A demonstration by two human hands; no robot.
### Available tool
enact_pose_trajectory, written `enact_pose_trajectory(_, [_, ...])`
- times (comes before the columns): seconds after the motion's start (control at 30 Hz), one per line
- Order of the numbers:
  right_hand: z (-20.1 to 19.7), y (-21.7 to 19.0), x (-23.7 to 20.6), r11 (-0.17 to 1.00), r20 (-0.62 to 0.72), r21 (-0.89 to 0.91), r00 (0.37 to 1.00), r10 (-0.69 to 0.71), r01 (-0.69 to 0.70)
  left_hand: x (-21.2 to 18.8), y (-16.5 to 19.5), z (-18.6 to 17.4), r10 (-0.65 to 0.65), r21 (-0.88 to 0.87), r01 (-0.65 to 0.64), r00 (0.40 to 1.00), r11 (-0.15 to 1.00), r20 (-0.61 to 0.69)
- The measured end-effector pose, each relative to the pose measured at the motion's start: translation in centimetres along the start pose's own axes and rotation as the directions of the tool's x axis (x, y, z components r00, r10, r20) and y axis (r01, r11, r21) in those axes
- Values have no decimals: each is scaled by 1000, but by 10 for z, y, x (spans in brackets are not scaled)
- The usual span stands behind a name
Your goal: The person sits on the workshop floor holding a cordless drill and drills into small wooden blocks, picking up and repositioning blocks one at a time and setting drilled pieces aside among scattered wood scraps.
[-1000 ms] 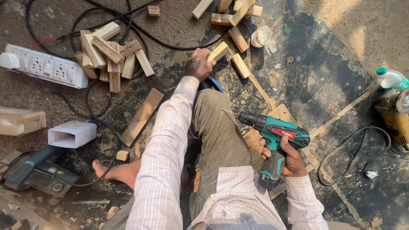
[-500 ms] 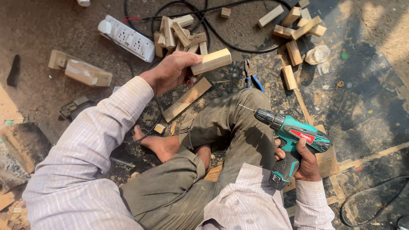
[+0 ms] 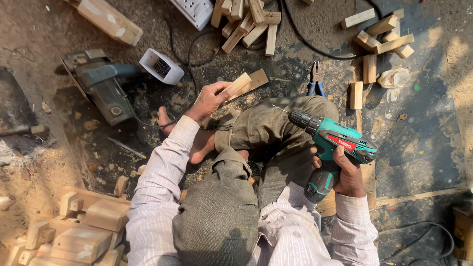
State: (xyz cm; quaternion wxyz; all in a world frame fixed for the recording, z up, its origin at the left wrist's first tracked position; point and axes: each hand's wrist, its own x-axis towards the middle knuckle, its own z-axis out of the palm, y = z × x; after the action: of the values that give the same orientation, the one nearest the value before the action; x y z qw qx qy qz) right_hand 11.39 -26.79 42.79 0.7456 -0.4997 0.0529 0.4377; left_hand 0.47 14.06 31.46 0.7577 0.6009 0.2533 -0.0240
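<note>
I sit on the ground with bent knees. My left hand (image 3: pixel 209 101) grips a short pale wooden block (image 3: pixel 238 83), held just above my left foot and in front of my knee. My right hand (image 3: pixel 345 172) is wrapped around the handle of a teal and black cordless drill (image 3: pixel 332 140); its thin bit points left across my right knee toward the block, with a gap between them.
Loose wooden blocks (image 3: pixel 246 22) and another pile (image 3: pixel 382 39) lie ahead. Pliers (image 3: pixel 315 79) rest by my knee. A power saw (image 3: pixel 101 86), a white box (image 3: pixel 161 66), a power strip (image 3: pixel 197 10) and cables lie left. Stacked wooden pieces (image 3: pixel 79 229) sit at lower left.
My left hand has lifted a block from the far pile and drawn it back toward my knee. My view swung left. The drill stays in my right hand.
</note>
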Motion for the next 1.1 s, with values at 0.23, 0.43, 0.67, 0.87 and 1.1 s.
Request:
enact_pose_trajectory(0.23, [30, 8, 21, 999, 10, -18, 999, 49, -49, 18, -86, -11, -235, -572, 231, 970, 787, 69])
enact_pose_trajectory(0.43, [52, 14, 33, 995, 5, -80, 998, 56, -56, 29, -101, -18, -132, -491, 153, 988, 858, 78])
enact_pose_trajectory(0.67, [67, 16, 40, 992, 35, -115, 998, 60, -56, 54, -98, -18, -111, 223, 137, 986, 965, -124])
enact_pose_trajectory(0.87, [76, 12, 46, 988, 24, -144, 998, 56, -53, 56, -79, -10, 286, 677, -63, 932, 734, -223])
enact_pose_trajectory(1.1, [93, -2, 63, 953, -13, -303, 1000, 23, -26, 39, -67, -3, 432, 801, -148, 889, 581, -149])
